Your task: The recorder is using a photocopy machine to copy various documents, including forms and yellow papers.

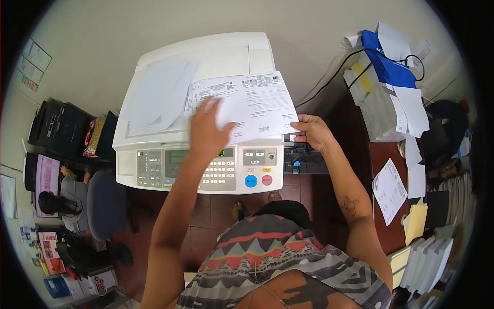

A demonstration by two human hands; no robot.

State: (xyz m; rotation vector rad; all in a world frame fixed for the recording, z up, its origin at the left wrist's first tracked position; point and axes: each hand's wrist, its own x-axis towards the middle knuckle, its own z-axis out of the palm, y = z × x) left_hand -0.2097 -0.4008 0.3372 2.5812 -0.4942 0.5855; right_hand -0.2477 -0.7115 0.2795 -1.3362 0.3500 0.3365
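A white copier or duplicator (220, 54) stands before me, its lid down and its control panel (225, 170) facing me. Printed forms (266, 102) lie in a stack on the right part of the lid, partly over its front edge. My right hand (312, 129) grips the lower right corner of these sheets between thumb and fingers. Over the left part of the forms is my left hand (210, 125), blurred, with fingers apart; whether it touches the paper is unclear. Plain white sheets (162, 92) lie on the left of the lid.
To the right, a brown desk (361, 154) bears a tall paper stack (376, 116), a blue bag (389, 63) and a loose printed sheet (389, 191). A black cable (328, 87) runs behind the copier. At left, a person (71, 204) sits by a monitor (47, 181) on a blue chair (106, 204).
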